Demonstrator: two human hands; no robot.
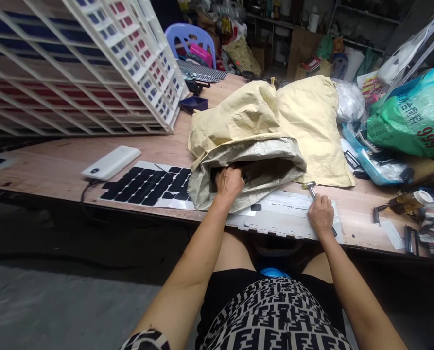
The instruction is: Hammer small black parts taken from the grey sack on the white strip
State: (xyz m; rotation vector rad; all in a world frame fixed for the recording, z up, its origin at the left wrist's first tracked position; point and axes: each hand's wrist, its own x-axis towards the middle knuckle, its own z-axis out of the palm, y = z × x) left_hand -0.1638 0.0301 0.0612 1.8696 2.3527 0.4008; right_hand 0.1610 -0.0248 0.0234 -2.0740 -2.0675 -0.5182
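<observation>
My left hand [230, 182] reaches into the mouth of a pale yellow woven sack [234, 114] that lies on the table with its grey lining folded out. The fingertips are lost in the dark opening, so whether they hold anything is hidden. To the right, my right hand [321, 214] is wrapped round the handle of a small hammer [309, 185], whose brass-coloured head points away from me. That hand rests on a whitish board [282, 216] at the table's front edge. Left of the sack lies a sheet of black adhesive pads [144, 185], partly covered by the sack.
A white plastic crate [165, 109] stands at the left rear, near a white power bank [111, 163] with a cable. Another yellow sack [311, 131] lies behind. On the right are a green bag [413, 114], a blue basket [372, 167] and an amber bottle [406, 203].
</observation>
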